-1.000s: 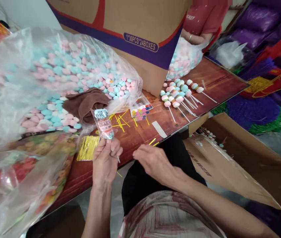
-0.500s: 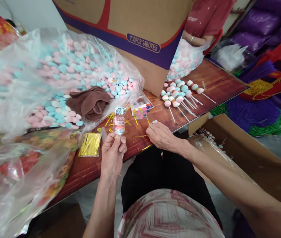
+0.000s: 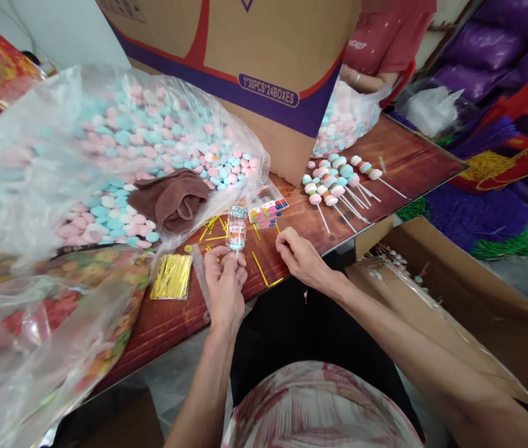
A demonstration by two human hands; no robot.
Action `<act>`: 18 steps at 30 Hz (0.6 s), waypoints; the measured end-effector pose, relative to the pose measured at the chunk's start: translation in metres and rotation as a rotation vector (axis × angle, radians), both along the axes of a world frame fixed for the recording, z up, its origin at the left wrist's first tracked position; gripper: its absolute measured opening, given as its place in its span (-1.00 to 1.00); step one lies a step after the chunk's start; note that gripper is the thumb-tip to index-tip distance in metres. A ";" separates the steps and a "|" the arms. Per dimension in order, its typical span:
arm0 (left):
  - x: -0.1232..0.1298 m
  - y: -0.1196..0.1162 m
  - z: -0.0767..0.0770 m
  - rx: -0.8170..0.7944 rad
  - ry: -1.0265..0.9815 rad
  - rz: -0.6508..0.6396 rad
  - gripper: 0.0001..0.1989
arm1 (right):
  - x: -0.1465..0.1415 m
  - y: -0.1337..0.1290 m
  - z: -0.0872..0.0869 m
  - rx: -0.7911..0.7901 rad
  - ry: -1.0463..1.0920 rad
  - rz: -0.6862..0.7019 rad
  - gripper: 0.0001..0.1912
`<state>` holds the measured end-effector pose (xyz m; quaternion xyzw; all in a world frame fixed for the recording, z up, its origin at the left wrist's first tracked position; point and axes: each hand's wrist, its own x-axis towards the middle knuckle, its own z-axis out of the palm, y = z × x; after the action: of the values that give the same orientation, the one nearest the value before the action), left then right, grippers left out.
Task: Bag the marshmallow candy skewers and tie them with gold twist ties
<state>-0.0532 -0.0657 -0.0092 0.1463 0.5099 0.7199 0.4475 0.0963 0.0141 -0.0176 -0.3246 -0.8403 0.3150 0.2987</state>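
My left hand (image 3: 226,283) is closed around the stick of a marshmallow skewer (image 3: 236,230). Clear printed film wraps its blue, white and pink pieces, and it points away from me above the table. Over the table's near edge, to the right, is my right hand (image 3: 305,258), its fingers curled in; whether anything sits between the fingertips is hidden. A gold twist tie (image 3: 260,267) lies on the wood between both hands. More loose twist ties (image 3: 216,228) are strewn beyond my left hand, and a packet of gold twist ties (image 3: 171,276) lies to its left.
Unwrapped marshmallow skewers (image 3: 338,177) lie at the right. A big bag of marshmallows (image 3: 152,130) and a brown cloth (image 3: 170,198) are at the left. Behind stands a tall carton (image 3: 273,37); beyond it sits a person (image 3: 380,43). An open carton (image 3: 487,311) is at lower right.
My left hand has moved right with the wrapped skewer, closer to my right hand. My right hand has shifted slightly, and a twist tie near its fingertips now lies at a different angle.
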 end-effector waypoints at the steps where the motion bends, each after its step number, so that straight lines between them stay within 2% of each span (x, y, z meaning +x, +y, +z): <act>1: 0.001 0.001 0.000 0.007 0.006 -0.009 -0.77 | -0.002 -0.003 0.002 -0.067 0.067 -0.025 -0.89; 4: 0.002 0.005 -0.001 0.016 0.014 -0.027 -0.77 | -0.006 -0.013 0.002 -0.094 0.184 -0.103 -0.93; 7: -0.001 0.007 -0.001 0.026 0.021 0.006 -0.77 | -0.008 -0.020 -0.001 0.065 0.087 -0.058 -0.89; 10: -0.006 0.007 -0.001 0.025 0.033 0.024 -0.76 | -0.009 -0.018 0.000 0.289 -0.166 0.115 -0.82; 13: -0.009 0.006 -0.002 0.015 0.032 0.016 -0.76 | -0.013 -0.011 0.010 0.558 -0.394 0.330 -0.77; 16: -0.010 0.005 -0.002 0.019 0.013 0.013 -0.75 | -0.023 -0.001 0.021 0.789 -0.458 0.553 -0.74; 18: -0.010 0.005 -0.001 0.023 -0.008 0.018 -0.74 | -0.030 0.005 0.024 0.901 -0.436 0.649 -0.72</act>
<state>-0.0630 -0.0611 -0.0103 0.1437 0.5010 0.7304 0.4414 0.0658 0.0195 0.0060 0.0506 -0.9894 -0.0714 0.1159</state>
